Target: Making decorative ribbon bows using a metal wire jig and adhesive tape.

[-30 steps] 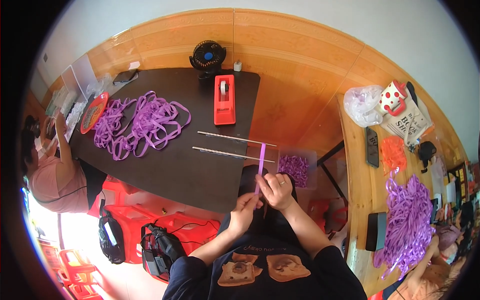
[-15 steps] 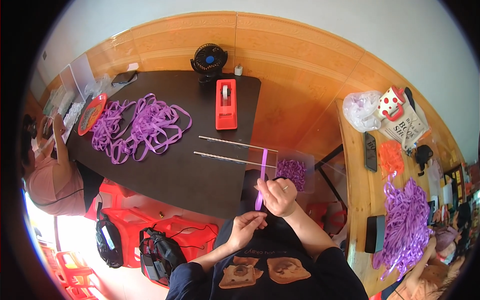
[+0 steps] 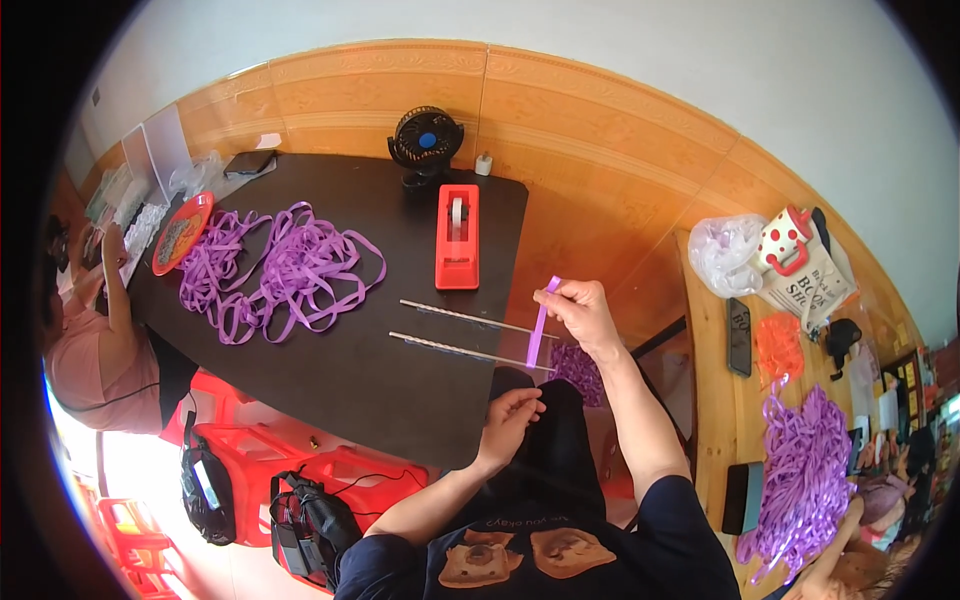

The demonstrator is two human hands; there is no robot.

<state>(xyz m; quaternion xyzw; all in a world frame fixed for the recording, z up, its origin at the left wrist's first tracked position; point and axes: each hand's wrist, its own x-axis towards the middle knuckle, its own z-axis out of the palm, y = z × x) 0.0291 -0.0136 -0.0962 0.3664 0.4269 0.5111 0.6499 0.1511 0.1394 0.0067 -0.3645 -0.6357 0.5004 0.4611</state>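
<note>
Dark table, tape dispenser beyond two rods

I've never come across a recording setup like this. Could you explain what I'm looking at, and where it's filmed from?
There's no machine here: a person works bare-handed. The view comes from a wide fisheye camera on that person's head, looking down, so straight edges look bent.

The right hand pinches the upper end of a purple strip that crosses two rods. The left hand is loosely curled just below the rods; I can't tell whether it holds anything.

The rods stick out past the edge of a dark table. On it lie a purple ribbon heap, a red tape dispenser, a fan and a red plate.
</note>
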